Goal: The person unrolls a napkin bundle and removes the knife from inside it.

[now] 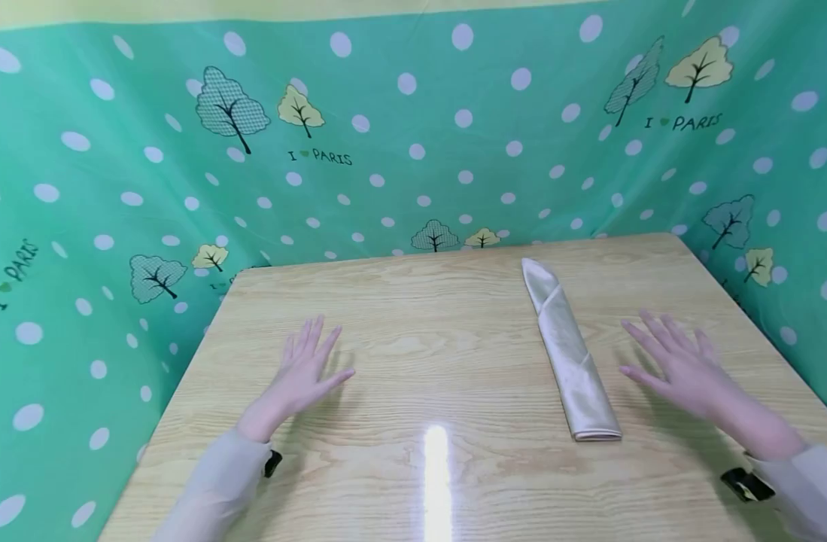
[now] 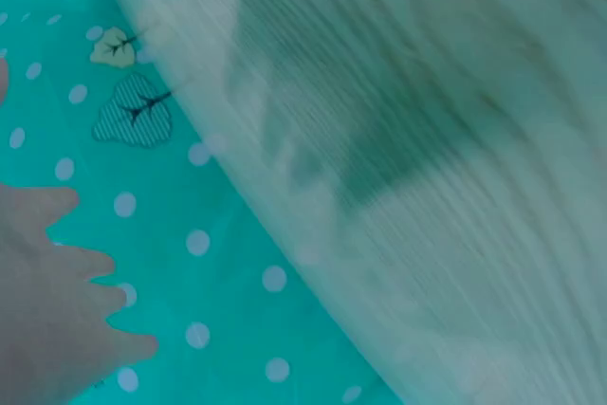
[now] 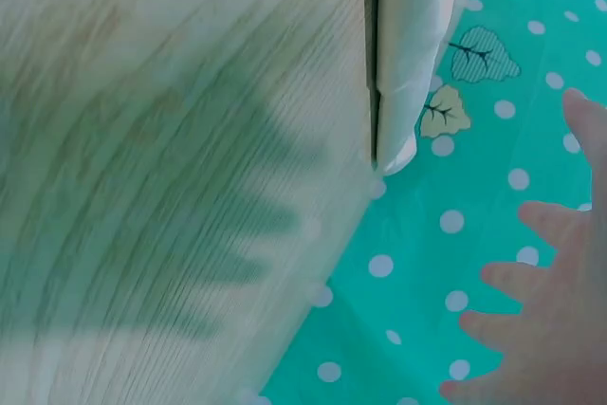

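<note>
A folded, satiny silver-grey cloth [image 1: 570, 354] lies as a long narrow strip on the right half of the table, its far end tapering to a rounded tip. To its right hovers my right hand [image 1: 687, 373], fingers spread and straight, apart from the cloth. My left hand [image 1: 301, 380] is over the left half of the table with its fingers spread too, holding nothing. In the right wrist view the cloth [image 3: 413, 54] stands at the top, and the right hand [image 3: 550, 310] is at the lower right. Part of the left hand [image 2: 57, 291] shows at the left wrist view's edge.
The light wood-grain table [image 1: 413, 324] carries a bright strip of reflected light [image 1: 437, 482] near the front. A green curtain [image 1: 386, 113] with white dots and printed trees hangs behind and along both sides. Dark bands [image 1: 747, 484] sit at the cuffs.
</note>
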Available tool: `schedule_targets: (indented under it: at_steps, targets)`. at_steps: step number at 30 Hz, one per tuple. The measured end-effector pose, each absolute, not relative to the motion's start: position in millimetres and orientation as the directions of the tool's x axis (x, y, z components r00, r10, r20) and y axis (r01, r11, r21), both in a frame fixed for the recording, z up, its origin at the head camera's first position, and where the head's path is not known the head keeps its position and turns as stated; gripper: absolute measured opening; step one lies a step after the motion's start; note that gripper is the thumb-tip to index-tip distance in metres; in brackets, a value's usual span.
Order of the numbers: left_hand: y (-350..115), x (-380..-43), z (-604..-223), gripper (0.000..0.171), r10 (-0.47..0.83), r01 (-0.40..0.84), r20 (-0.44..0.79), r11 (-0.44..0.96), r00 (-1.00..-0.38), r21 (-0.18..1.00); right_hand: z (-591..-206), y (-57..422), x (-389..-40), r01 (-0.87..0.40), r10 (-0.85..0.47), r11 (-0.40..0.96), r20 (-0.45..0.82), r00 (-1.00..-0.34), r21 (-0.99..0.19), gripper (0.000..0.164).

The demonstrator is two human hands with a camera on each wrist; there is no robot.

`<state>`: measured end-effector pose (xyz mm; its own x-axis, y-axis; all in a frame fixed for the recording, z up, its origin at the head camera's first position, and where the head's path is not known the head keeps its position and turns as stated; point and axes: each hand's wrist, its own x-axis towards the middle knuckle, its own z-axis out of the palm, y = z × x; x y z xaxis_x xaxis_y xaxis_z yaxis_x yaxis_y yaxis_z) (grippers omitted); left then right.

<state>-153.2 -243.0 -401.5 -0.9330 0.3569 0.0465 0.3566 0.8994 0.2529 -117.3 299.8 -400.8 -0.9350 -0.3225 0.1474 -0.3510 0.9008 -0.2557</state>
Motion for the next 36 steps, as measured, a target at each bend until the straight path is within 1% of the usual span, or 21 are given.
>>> schedule_targets:
  at_steps: [5, 16, 20, 28, 36]
  targets:
    - [-226, -163, -401, 0.077, 0.398, 0.401, 0.062, 0.887, -0.915, 0.23, -402, 294, -114, -0.391, -0.358, 0.886, 0.168, -0.919, -0.249, 0.071]
    - [-186, -187, -399, 0.073, 0.497, 0.499, 0.081, 0.823, -0.864, 0.27, -405, 281, -105, -0.441, -0.394, 0.842, 0.204, -0.896, -0.311, 0.067]
    - [-171, -194, -400, 0.072, 0.53, 0.535, 0.1, 0.799, -0.842, 0.273, -405, 278, -103, -0.448, -0.395, 0.826, 0.216, -0.893, -0.342, 0.067]
    - [-142, -205, -400, 0.068, 0.584, 0.589, 0.109, 0.76, -0.805, 0.277, -406, 275, -99, -0.464, -0.409, 0.812, 0.222, -0.885, -0.354, 0.067]
    - [-103, -216, -401, 0.065, 0.622, 0.613, 0.08, 0.728, -0.779, 0.308, -404, 268, -95, -0.444, -0.395, 0.797, 0.202, -0.896, -0.409, 0.067]
